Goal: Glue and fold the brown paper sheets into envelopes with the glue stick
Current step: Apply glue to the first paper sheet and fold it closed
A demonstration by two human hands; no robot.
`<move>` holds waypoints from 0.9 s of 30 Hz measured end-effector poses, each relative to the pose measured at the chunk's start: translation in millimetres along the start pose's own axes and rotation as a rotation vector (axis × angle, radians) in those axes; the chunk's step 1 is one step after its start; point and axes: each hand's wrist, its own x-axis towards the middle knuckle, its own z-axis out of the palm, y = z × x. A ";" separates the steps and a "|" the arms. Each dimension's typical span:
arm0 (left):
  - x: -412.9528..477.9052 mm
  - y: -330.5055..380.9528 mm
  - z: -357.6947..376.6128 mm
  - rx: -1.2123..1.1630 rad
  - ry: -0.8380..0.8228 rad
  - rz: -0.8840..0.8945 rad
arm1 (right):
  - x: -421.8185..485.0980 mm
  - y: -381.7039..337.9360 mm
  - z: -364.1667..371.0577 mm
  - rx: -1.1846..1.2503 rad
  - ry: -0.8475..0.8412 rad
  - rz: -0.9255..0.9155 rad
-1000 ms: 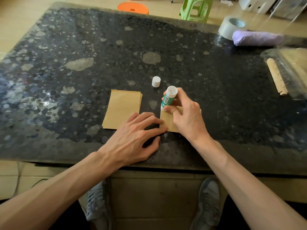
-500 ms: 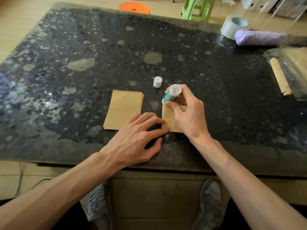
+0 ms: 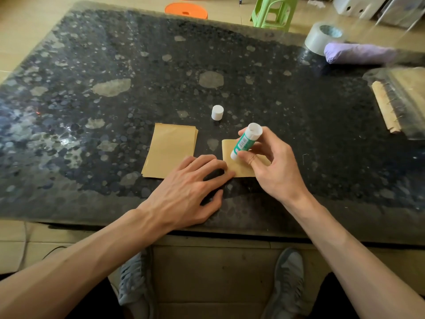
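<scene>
A small folded brown paper sheet (image 3: 236,166) lies on the dark speckled table (image 3: 138,77), near its front edge. My right hand (image 3: 273,166) grips a green and white glue stick (image 3: 246,141), tilted, with its lower tip on the sheet's upper left part. My left hand (image 3: 190,192) lies flat on the table, and its fingertips press the sheet's lower left corner. A stack of brown paper sheets (image 3: 170,150) lies just left of the hands. The glue stick's white cap (image 3: 217,112) stands on the table behind the papers.
A roll of tape (image 3: 322,38) and a purple roll (image 3: 358,52) sit at the back right. A clear plastic bag with paper and a wooden strip (image 3: 386,107) lies at the right edge. An orange stool (image 3: 186,10) and a green stool (image 3: 273,12) stand beyond the table.
My right hand has slid the glue stick along the sheet's left edge and tilted it further. My left hand has kept pressing the sheet's corner.
</scene>
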 end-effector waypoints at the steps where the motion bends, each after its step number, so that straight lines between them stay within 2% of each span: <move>1: 0.0 0.4 -0.3 -0.010 0.012 -0.003 | -1.2 0.0 0.1 -0.013 -0.018 -0.006; 14: -0.8 0.5 0.8 -0.021 0.046 0.003 | 0.4 -4.4 5.7 -0.162 -0.143 -0.070; 22: -0.6 0.9 0.3 -0.021 0.037 -0.006 | -0.6 -5.4 11.3 -0.200 -0.012 -0.077; 27: -0.3 0.6 0.3 -0.032 0.045 -0.011 | -0.2 -5.3 12.0 -0.200 -0.013 -0.066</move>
